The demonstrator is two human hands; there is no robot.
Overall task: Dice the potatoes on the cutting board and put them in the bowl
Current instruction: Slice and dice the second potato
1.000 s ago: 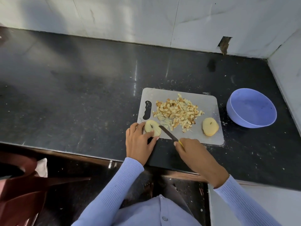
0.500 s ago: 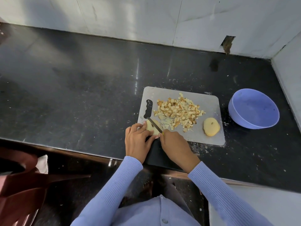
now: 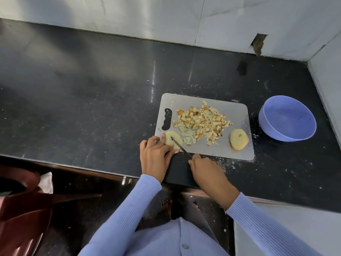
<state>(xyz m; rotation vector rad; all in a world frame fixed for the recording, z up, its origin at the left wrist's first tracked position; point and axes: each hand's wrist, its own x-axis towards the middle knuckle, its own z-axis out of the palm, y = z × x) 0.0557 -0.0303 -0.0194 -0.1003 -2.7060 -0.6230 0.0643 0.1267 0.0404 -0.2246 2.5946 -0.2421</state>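
Observation:
A grey cutting board (image 3: pixel 238 115) lies on the dark counter. A heap of diced potato (image 3: pixel 201 121) covers its middle. At the board's near left corner my left hand (image 3: pixel 155 154) holds a peeled potato piece (image 3: pixel 175 138) between fingers and thumb. My right hand (image 3: pixel 208 170) grips a knife (image 3: pixel 180 145) whose thin blade lies across that piece, tip pointing away to the left. A second peeled potato piece (image 3: pixel 239 139) sits at the board's near right. The purple bowl (image 3: pixel 287 121) stands to the right of the board with nothing in it.
The black counter (image 3: pixel 92 100) runs far to the left; white tiled walls (image 3: pixel 166 17) close the back and right side. A brown plastic chair (image 3: pixel 20 206) stands at the lower left, below the counter edge.
My right hand has drawn back toward me and to the right, pulling the knife along the potato piece. My left hand has stayed on the piece.

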